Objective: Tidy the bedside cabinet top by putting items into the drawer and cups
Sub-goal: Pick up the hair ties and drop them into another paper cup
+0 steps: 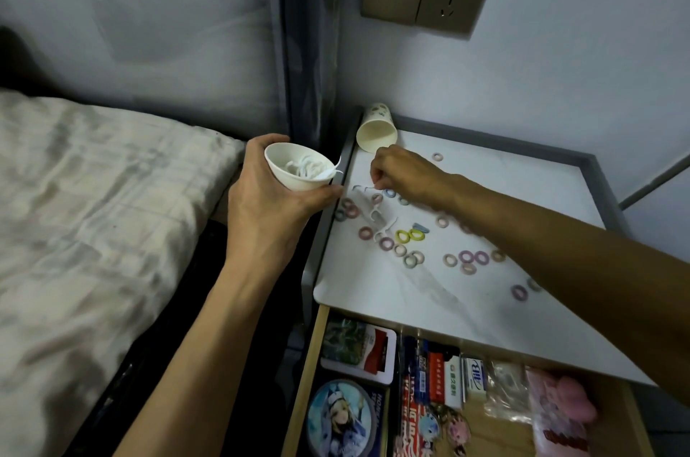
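The left hand grips a white cup of floss picks just off the desk's left edge, handy for dropping more in, while the right hand, fingers curled, pinches what looks like another pick at the far left.

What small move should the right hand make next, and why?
Probably the right hand should lift the floss pick it pinches and drop it into the paper cup in the left hand: that cup already holds floss picks.
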`<move>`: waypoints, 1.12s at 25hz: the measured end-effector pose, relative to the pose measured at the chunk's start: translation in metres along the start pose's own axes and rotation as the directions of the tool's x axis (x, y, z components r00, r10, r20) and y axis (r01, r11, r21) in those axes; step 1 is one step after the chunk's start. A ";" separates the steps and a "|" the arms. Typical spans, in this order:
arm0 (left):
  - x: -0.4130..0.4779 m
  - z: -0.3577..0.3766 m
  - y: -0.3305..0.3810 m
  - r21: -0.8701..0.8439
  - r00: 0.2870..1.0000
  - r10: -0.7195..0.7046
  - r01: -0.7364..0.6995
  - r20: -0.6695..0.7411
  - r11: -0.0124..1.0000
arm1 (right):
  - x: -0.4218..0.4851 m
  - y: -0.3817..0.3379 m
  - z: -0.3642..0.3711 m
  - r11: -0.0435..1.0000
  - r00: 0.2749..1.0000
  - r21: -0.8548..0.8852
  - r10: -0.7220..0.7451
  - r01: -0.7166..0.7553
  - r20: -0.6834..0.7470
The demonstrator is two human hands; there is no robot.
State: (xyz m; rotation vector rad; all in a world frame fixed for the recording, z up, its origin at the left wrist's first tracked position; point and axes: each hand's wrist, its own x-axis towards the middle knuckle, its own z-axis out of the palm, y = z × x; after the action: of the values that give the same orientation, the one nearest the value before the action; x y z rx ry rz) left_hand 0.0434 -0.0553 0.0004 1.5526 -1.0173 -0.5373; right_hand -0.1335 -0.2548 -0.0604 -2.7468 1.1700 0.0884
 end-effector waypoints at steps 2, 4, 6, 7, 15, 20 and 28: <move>0.000 0.000 0.002 -0.028 1.000 -0.002 0.002 -0.012 1.000 | -0.005 0.001 -0.001 1.000 1.000 -0.024 -0.020 0.021 0.019; -0.002 0.001 0.004 -0.045 1.000 -0.002 0.002 -0.016 0.999 | -0.013 0.002 -0.004 1.000 1.000 0.011 -0.017 0.017 -0.018; -0.004 0.001 0.005 -0.051 1.000 -0.010 0.009 -0.015 0.999 | -0.019 0.002 -0.009 0.997 0.998 0.074 0.003 0.002 -0.069; -0.004 0.001 0.004 -0.051 1.000 -0.015 0.014 -0.012 0.999 | -0.022 0.001 -0.012 0.997 0.996 0.079 0.015 -0.008 -0.084; -0.003 0.009 0.004 -0.051 0.999 -0.040 0.040 0.003 0.998 | -0.029 -0.012 -0.042 0.896 0.938 0.440 0.204 -0.063 -0.280; -0.005 0.012 0.005 -0.046 0.999 -0.035 0.036 0.016 0.998 | -0.045 -0.015 -0.037 0.709 0.893 0.704 0.344 -0.045 -0.289; -0.007 0.009 0.007 -0.022 0.999 -0.030 0.031 0.020 0.999 | -0.076 -0.018 0.010 0.790 0.936 0.613 0.227 -0.016 -0.268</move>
State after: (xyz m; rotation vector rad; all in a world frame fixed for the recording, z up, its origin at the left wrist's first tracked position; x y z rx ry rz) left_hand 0.0301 -0.0545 0.0038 1.5481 -1.0006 -0.5843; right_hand -0.1730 -0.1868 -0.0592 -2.1505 1.1854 -0.6482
